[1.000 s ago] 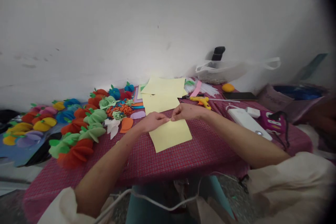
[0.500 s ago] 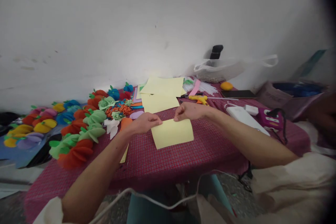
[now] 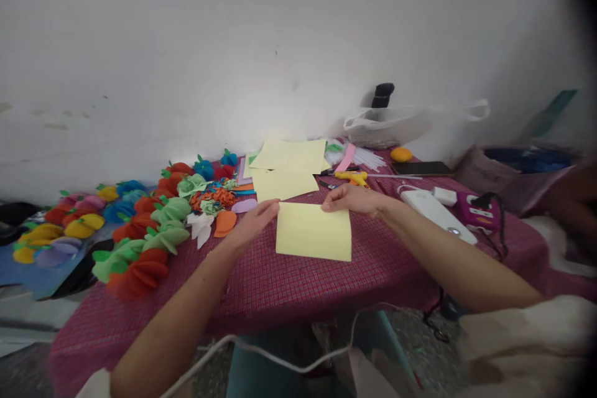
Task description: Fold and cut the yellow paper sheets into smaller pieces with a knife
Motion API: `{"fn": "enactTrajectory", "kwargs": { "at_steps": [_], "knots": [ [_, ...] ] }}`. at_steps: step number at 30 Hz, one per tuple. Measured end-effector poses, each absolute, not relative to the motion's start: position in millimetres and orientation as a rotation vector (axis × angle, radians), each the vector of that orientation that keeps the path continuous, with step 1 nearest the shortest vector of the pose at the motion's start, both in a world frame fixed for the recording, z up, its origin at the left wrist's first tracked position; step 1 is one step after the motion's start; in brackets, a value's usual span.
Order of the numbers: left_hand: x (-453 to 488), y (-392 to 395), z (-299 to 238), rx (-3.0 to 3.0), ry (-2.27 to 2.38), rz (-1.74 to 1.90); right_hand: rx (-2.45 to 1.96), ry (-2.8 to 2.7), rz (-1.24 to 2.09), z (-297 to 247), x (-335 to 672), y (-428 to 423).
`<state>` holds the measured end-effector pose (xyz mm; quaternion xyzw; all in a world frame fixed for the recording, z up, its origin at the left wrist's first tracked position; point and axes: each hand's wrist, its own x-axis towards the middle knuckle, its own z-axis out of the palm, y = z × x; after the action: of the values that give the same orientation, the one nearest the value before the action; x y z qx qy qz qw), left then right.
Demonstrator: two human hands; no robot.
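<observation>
A pale yellow sheet of paper is held level over the near middle of the table. My right hand pinches it at the top right edge, thumb and fingers closed on it. At the top left corner, my left hand grips the same sheet with its fingertips. Beyond both hands lie larger pale yellow sheets. Orange paper cutouts and a white cutout lie to the left of my left hand. A yellow glue gun rests just past my right hand.
Colourful paper pumpkins crowd the left side, with curled paper scraps beside them. On the right are a white power bank, a purple power strip and a dark phone. A white cable crosses low in front.
My hands have moved apart along the sheet's top edge, the left one to its corner. The sheet has turned slightly and shifted a little right. A yellow strip near my left forearm is no longer visible.
</observation>
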<state>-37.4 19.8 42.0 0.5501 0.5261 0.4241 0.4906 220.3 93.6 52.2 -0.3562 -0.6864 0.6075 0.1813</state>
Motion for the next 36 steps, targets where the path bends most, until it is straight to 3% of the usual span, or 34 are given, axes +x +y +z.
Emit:
{"fn": "enactTrajectory", "kwargs": {
  "at_steps": [6,14,19,24,31,36],
  "knots": [
    [-7,15,49,1.203,1.308,0.937,-0.984,-1.985,1.723,56,203,77],
    [-40,15,54,1.192,1.318,0.94,-1.089,-2.161,1.603,34,251,83],
    [-32,16,52,1.306,1.368,0.743,-1.08,-2.131,1.446,39,250,79],
    [-6,16,50,1.395,1.347,0.664,-0.933,-2.146,1.649,47,203,58],
    [-23,3,60,0.988,1.047,0.895,-1.025,-1.655,1.803,31,194,54],
    [-32,-15,41,1.017,1.063,1.113,-1.005,-1.393,1.823,16,203,59]
  ]
}}
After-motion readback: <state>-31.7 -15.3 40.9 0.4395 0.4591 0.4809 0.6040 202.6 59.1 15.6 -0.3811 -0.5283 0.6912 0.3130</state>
